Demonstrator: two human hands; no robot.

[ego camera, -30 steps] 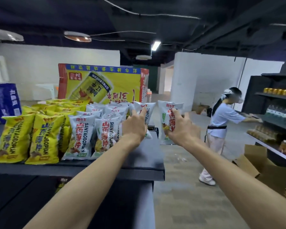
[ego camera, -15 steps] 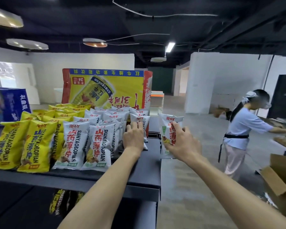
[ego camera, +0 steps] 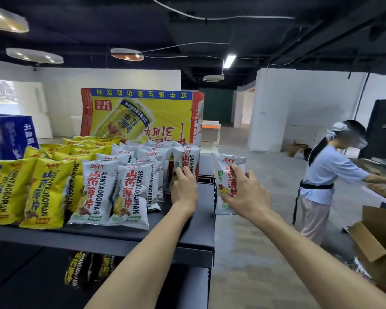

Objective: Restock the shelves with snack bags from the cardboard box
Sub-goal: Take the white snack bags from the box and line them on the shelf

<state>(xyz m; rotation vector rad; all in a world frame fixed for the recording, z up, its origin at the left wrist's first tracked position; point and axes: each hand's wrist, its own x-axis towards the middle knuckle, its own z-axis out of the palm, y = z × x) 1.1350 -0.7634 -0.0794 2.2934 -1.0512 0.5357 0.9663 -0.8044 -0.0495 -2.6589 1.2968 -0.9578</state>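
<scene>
In the head view, the right hand (ego camera: 245, 195), at centre right, holds a white foil snack bag with red lettering (ego camera: 227, 162) with its fingers wrapped round the front. The bag is upright, just past the right end of the black metal shelf (ego camera: 187, 233), apparently ready for the bare corner there. The left hand (ego camera: 184, 186), at frame centre, has its fingers curled on the lower front of the rear white bag (ego camera: 186, 156), likely steadying that row so it stands while a new bag goes in. More white bags stand in rows beside yellow snack bags (ego camera: 42, 192) at left, with their printed faces forward for shoppers. The open brown cardboard box (ego camera: 374, 246) sits low at the right edge, near another person (ego camera: 321, 175) who reaches toward a dark shelf.
</scene>
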